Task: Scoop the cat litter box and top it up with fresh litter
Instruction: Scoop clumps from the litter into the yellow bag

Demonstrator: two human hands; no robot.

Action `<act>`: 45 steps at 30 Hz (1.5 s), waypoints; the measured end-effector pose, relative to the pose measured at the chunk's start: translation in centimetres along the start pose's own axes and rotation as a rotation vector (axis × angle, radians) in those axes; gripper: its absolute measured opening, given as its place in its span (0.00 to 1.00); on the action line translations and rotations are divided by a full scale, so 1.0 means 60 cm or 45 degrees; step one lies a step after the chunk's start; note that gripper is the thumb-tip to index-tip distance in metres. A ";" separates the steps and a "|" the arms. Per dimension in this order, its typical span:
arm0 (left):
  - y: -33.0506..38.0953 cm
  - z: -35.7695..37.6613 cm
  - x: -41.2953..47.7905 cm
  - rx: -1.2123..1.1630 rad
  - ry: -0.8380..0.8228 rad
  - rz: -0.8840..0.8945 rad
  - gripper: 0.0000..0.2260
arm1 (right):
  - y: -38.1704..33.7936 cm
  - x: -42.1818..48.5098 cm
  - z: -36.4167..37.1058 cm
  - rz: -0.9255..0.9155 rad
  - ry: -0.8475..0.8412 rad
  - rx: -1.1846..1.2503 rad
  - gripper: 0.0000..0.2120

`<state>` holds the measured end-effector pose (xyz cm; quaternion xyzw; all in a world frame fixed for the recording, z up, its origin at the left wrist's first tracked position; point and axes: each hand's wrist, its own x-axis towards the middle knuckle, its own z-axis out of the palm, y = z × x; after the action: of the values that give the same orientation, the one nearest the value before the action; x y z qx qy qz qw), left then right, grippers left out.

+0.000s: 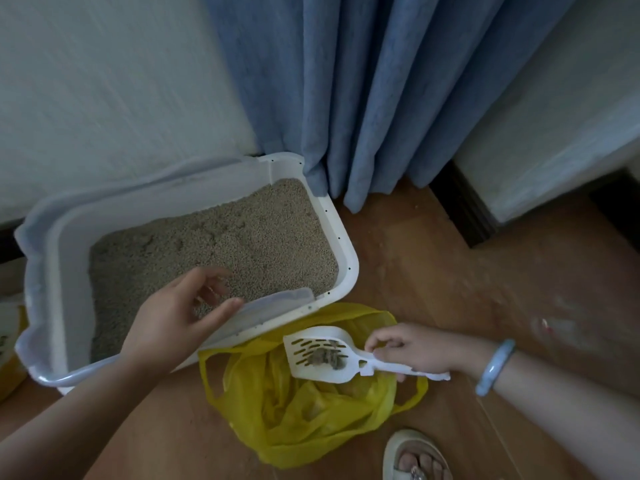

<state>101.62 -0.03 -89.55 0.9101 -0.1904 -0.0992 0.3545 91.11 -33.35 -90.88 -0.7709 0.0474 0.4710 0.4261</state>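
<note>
A white litter box (346, 244) with a translucent rim stands on the floor against the wall, filled with beige litter (214, 244). My left hand (173, 313) hovers over the box's near rim, fingers apart, its thumb touching the rim. My right hand (412, 351) grips the handle of a white slotted scoop (318, 355). The scoop carries a grey clump (329, 356) and hangs above an open yellow plastic bag (304, 420) lying just in front of the box.
Blue curtains (363, 98) hang behind the box's far right corner. Scattered litter grains lie on the wooden floor (450, 271). A dark skirting board (464, 209) runs along the right wall. My sandalled foot (415, 459) stands beside the bag. Something yellow (10, 372) sits left of the box.
</note>
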 end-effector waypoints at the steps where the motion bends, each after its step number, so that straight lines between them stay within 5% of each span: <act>1: 0.000 0.000 0.001 -0.005 -0.005 -0.005 0.15 | 0.001 -0.002 -0.001 -0.008 0.018 -0.007 0.06; 13: 0.007 -0.003 0.005 -0.032 -0.014 -0.037 0.16 | 0.009 -0.015 0.005 -0.221 0.329 -0.439 0.18; 19: 0.005 -0.003 0.002 -0.011 0.004 -0.064 0.17 | 0.010 -0.022 0.000 -0.229 0.324 -0.259 0.16; 24: 0.003 -0.003 -0.001 -0.011 -0.001 -0.040 0.16 | -0.005 -0.031 -0.012 -0.144 0.157 0.124 0.06; 32: 0.003 -0.003 -0.003 0.015 0.019 -0.021 0.17 | -0.055 -0.061 -0.084 -0.124 -0.195 0.352 0.08; 38: 0.004 -0.009 -0.005 0.086 0.053 -0.041 0.17 | -0.120 -0.037 -0.124 -0.268 0.133 0.354 0.10; 45: -0.011 -0.024 -0.010 0.262 0.125 -0.050 0.23 | -0.197 0.089 -0.122 -0.148 0.401 -0.131 0.05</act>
<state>101.74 1.55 -88.94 0.9490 -0.1642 -0.0413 0.2660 104.69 -29.27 -86.32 -0.8573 0.0448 0.3209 0.4000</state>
